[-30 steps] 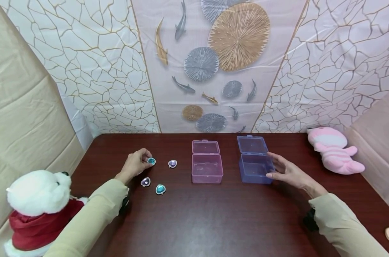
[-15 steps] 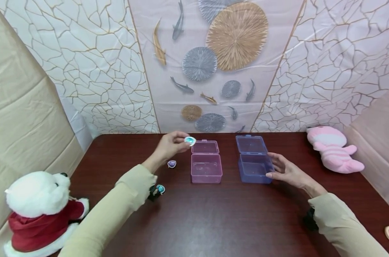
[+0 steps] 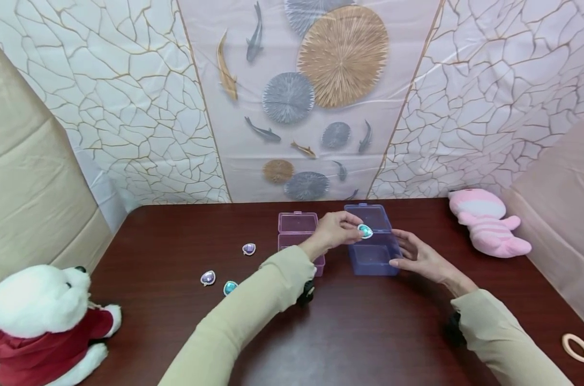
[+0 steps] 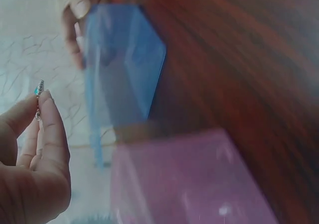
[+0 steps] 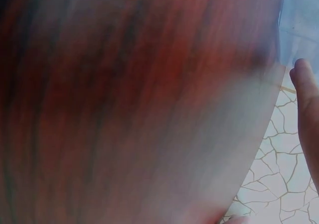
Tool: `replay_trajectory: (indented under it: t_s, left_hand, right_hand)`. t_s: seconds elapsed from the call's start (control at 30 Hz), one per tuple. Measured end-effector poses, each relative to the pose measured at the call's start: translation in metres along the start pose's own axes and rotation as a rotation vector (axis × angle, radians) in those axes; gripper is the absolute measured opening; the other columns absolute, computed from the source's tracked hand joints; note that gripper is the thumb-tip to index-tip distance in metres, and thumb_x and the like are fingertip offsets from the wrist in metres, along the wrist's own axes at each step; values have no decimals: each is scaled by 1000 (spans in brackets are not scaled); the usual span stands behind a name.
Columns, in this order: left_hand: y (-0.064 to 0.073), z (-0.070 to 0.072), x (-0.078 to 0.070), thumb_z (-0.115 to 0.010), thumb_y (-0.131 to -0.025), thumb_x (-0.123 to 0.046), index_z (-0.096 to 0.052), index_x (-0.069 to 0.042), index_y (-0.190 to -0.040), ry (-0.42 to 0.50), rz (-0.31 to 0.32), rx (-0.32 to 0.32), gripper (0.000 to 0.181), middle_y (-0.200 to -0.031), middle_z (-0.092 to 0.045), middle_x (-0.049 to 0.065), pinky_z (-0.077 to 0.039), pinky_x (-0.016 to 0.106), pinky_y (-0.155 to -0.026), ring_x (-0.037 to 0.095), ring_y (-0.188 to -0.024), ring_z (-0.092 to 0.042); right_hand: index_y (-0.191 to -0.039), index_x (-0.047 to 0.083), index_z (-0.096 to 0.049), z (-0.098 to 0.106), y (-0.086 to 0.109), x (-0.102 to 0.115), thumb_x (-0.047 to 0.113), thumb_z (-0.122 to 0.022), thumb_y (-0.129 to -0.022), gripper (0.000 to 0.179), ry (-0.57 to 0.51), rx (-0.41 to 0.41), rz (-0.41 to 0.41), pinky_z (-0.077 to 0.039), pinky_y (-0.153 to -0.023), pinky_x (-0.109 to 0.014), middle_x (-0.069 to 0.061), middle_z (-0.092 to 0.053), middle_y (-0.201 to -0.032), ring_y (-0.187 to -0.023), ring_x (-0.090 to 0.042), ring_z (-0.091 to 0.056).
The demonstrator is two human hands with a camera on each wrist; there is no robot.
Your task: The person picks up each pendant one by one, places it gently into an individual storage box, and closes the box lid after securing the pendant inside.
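My left hand (image 3: 337,231) pinches a teal teardrop gem (image 3: 365,231) with a sparkling white rim, between thumb and fingertips. It hovers over the open blue plastic box (image 3: 375,262); the left wrist view shows the gem (image 4: 40,100) edge-on. At that box's right side, my right hand (image 3: 424,258) holds it, thumb at the front corner and fingers toward the back. An open pink box (image 3: 298,222) stands to the left, partly hidden by my left arm. Further left lie two purple gems (image 3: 249,249) and another teal gem (image 3: 230,287), partly covered by my sleeve.
A white plush bear in red (image 3: 41,321) sits at the left edge of the dark wooden table (image 3: 359,332). A pink plush toy (image 3: 489,222) lies at the back right. Near the right edge is a pale ring (image 3: 577,348). Patterned cloth hangs behind.
My left hand has lifted the teal gem from the table's left and carried it rightward, past the pink box, to above the blue box. My right hand has stayed at the blue box.
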State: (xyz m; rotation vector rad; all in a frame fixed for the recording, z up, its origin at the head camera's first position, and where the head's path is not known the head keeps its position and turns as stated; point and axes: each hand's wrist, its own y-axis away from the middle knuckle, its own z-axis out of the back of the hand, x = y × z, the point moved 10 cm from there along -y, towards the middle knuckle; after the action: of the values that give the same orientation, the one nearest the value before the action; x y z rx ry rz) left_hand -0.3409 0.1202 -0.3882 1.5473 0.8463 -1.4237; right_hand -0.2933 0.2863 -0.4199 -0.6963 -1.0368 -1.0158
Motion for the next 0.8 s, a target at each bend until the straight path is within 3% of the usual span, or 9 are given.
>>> replay_trajectory:
  t_s: [0.27, 0.6, 0.8]
  left_hand:
    - [-11, -24, 17, -72, -77, 7, -69, 5, -96, -61, 49, -14, 19, -85, -71, 18, -57, 38, -75, 24, -73, -71]
    - [-11, -43, 13, -72, -76, 9, -71, 6, -93, -245, 56, 0, 17, -82, -72, 17, -58, 28, -65, 24, -74, -71]
    - [-13, -55, 13, -74, -74, 8, -73, 3, -91, -409, 34, 2, 18, -78, -73, 12, -53, 17, -54, 16, -67, -70]
  right_hand:
    - [-144, -8, -13, -2, -2, 0, 2, -63, -87, 77, 5, 3, -9, -36, -89, -4, -34, -14, -149, -134, -54, -16]
    - [-143, -8, -14, -1, -2, -3, 1, -63, -87, 76, -11, -6, 13, -39, -89, -7, -35, -15, -148, -132, -54, -17]
    - [-144, -8, -13, -1, 0, -4, 1, -62, -87, 76, -15, 9, 12, -41, -89, -8, -36, -15, -148, -132, -54, -17]
